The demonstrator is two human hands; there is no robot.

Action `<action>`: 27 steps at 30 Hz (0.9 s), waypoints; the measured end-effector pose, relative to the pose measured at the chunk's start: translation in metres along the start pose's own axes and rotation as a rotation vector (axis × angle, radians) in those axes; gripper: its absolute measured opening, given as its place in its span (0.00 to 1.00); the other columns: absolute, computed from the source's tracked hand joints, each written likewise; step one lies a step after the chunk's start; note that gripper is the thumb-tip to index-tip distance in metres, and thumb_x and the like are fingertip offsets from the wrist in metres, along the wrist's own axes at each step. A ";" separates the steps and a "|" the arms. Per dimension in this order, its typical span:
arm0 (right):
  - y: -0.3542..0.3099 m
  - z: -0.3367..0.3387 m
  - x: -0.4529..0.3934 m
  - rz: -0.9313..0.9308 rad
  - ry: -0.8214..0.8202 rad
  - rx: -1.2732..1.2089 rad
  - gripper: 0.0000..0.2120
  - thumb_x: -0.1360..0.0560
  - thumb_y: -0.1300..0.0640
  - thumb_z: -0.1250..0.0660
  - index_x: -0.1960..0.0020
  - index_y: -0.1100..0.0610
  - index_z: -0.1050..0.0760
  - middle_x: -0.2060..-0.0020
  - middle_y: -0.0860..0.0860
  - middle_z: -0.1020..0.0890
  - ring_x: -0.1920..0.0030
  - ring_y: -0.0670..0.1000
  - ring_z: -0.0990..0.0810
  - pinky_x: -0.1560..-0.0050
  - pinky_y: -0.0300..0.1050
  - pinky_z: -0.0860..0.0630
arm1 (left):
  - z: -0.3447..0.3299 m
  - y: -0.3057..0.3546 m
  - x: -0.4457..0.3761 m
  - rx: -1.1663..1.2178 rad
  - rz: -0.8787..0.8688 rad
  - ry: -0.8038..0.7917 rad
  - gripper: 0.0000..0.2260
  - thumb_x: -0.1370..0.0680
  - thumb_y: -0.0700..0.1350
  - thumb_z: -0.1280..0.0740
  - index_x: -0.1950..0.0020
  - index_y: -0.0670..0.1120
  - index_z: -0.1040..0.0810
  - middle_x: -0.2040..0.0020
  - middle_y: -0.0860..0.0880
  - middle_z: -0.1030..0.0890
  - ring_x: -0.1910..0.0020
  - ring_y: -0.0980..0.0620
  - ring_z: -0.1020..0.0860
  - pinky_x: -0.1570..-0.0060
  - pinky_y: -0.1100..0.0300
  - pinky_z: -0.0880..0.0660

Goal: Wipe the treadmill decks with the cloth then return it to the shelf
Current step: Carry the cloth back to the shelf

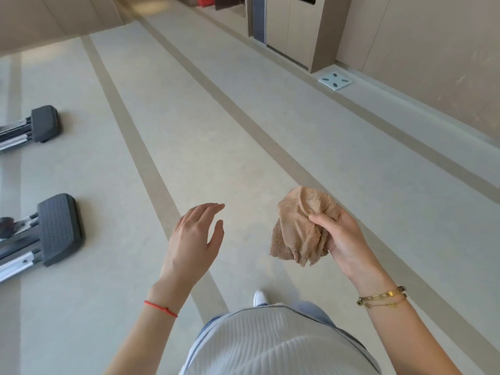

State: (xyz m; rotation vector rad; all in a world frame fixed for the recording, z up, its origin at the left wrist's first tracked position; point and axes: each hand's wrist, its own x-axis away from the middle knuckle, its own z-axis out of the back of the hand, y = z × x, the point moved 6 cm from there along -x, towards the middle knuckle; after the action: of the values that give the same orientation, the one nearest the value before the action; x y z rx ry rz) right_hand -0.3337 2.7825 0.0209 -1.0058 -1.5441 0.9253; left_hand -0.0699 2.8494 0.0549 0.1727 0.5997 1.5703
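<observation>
Two grey, ribbed-plastic treadmill rear ends lay on the pale striped floor at far left. The right hand gripped the crumpled tan terry cloth mid-air. Beside it, apart, the left hand hovered with fingers straight, holding nothing.

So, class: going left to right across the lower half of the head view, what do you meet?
Treadmill foot → left hand → cloth → right hand, which grips the cloth.
</observation>
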 end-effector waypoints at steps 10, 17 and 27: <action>-0.049 -0.034 -0.196 -0.050 0.046 -0.040 0.11 0.25 0.66 0.33 0.42 0.62 0.23 0.52 0.58 0.16 0.50 0.55 0.16 0.54 0.47 0.22 | -0.043 -0.049 -0.204 0.028 0.004 -0.073 0.14 0.20 0.41 0.35 0.35 0.45 0.22 0.39 0.50 0.20 0.39 0.47 0.22 0.41 0.46 0.25; -0.101 -0.055 -0.372 -0.076 0.029 -0.024 0.12 0.24 0.66 0.34 0.41 0.64 0.24 0.50 0.60 0.17 0.50 0.57 0.17 0.55 0.49 0.22 | -0.079 -0.086 -0.368 0.031 0.069 -0.067 0.14 0.20 0.41 0.35 0.35 0.46 0.22 0.39 0.52 0.20 0.39 0.48 0.22 0.43 0.48 0.24; -0.217 -0.104 -0.619 -0.036 -0.053 0.022 0.12 0.25 0.64 0.33 0.41 0.64 0.26 0.54 0.58 0.18 0.54 0.58 0.18 0.60 0.54 0.24 | -0.098 -0.119 -0.624 0.039 0.093 0.009 0.13 0.20 0.40 0.35 0.35 0.44 0.22 0.39 0.49 0.20 0.39 0.46 0.22 0.40 0.46 0.25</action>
State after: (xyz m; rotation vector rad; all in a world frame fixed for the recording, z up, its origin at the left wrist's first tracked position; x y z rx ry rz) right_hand -0.1870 2.1350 0.0304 -0.9419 -1.5884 0.9485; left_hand 0.0567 2.2198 0.0690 0.2255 0.6376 1.6509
